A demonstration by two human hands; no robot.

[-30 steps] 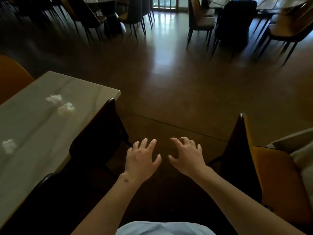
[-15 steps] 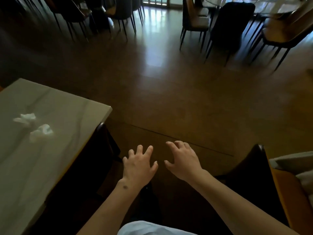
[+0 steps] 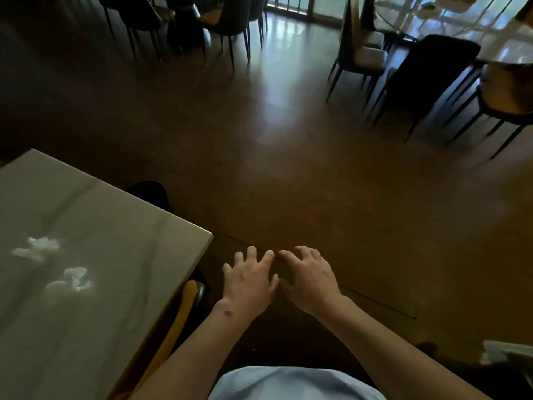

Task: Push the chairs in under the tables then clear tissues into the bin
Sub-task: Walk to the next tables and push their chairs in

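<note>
A pale marble-look table (image 3: 121, 223) fills the lower left. Two crumpled white tissues lie on it, one (image 3: 37, 248) farther left and one (image 3: 70, 280) nearer me. A chair with a yellow-edged back (image 3: 184, 301) is tucked against the table's near side, and a dark chair back (image 3: 150, 192) shows at the table's far edge. My left hand (image 3: 249, 280) and my right hand (image 3: 310, 277) hover side by side over the floor, right of the table corner, fingers spread and empty. No bin is in view.
Dark wooden floor (image 3: 288, 174) stretches ahead. Several dark chairs (image 3: 225, 21) stand around a table at the back left. More chairs (image 3: 427, 73) and a glossy table (image 3: 504, 44) stand at the back right. Something pale (image 3: 507, 352) lies at the lower right edge.
The view has shifted right and forward: the table slid left and closer, and the orange chair on my right has left the frame. Both hands stay open, now closer together.
</note>
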